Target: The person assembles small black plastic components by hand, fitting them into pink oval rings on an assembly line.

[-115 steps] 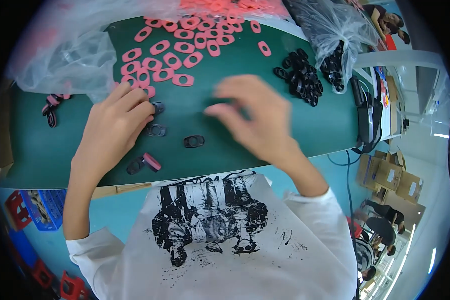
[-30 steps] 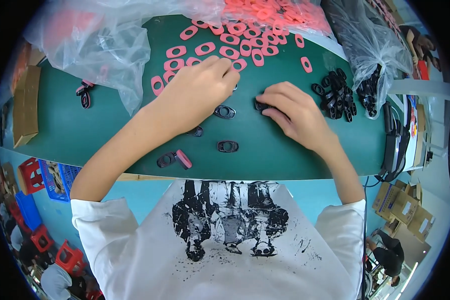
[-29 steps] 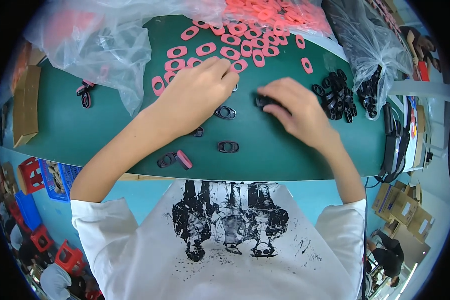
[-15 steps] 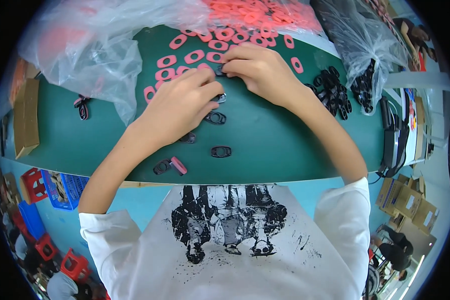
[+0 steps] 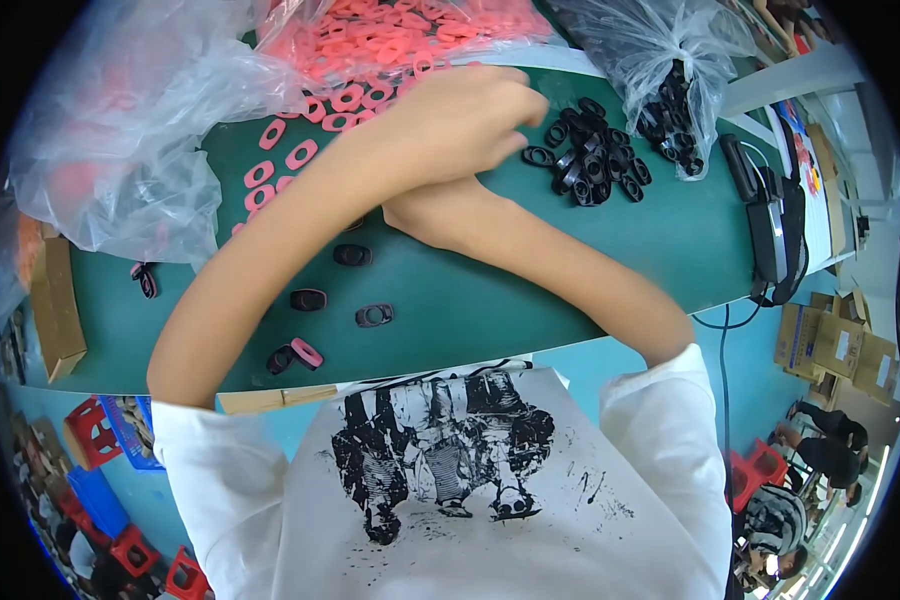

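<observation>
My left forearm crosses over my right one. The left hand (image 5: 470, 125) reaches right, its fingers loosely bent and the thumb apart, with nothing visible in it. Beyond its fingertips lies a pile of black oval ring-shaped pieces (image 5: 595, 160). My right hand (image 5: 430, 213) is underneath the left wrist and forearm, so its fingers and anything in them are hidden. Loose pink oval rings (image 5: 301, 153) lie left of and beyond the hands. On the near side are a black oval piece (image 5: 352, 255), another dark piece (image 5: 375, 315), and a pink ring (image 5: 307, 352) leaning against a black piece.
A clear plastic bag (image 5: 120, 150) spreads over the far left, beside a heap of pink rings (image 5: 400, 35). Another clear bag (image 5: 675, 100) holds black pieces. A cardboard box (image 5: 58, 310) stands at the left edge; a black device with cables (image 5: 768, 235) sits right.
My left hand has moved right, away from the small parts, and now crosses above my right arm. The right hand has come nearer and left, beneath it. The view has also shifted.
</observation>
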Tool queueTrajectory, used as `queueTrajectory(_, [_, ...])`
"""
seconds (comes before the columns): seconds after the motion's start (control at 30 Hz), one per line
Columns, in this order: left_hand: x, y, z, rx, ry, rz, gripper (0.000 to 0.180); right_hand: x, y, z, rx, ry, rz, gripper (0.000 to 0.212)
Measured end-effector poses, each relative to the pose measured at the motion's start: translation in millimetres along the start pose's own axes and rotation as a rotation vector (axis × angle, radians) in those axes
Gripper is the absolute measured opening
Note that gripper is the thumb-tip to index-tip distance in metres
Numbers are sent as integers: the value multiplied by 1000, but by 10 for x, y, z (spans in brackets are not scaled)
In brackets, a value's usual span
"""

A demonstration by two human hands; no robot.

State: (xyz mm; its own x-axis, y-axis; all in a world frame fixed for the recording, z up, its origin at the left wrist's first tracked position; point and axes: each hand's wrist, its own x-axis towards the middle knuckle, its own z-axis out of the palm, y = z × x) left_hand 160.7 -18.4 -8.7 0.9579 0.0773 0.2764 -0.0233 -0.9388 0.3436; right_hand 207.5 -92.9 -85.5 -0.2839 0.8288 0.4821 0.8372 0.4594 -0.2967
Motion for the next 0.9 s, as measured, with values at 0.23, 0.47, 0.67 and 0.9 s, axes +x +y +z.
queueTrajectory(0.23, [456,-6,222,116,-265,53,20,-49,86,24,-103,-39,204,22])
queueTrajectory(0.47, [-841,-341,-848,56,65,-141,27,143,-104,-196,80,-24,206,22])
queueTrajectory(0.67, [-1975,72,-804,-13,41,-462,21,69,-51,-236,57,-27,203,20])
queueTrajectory(0.9, [-2273,160,-587,83,154,-561,20,-60,-89,-391,132,-109,220,27])
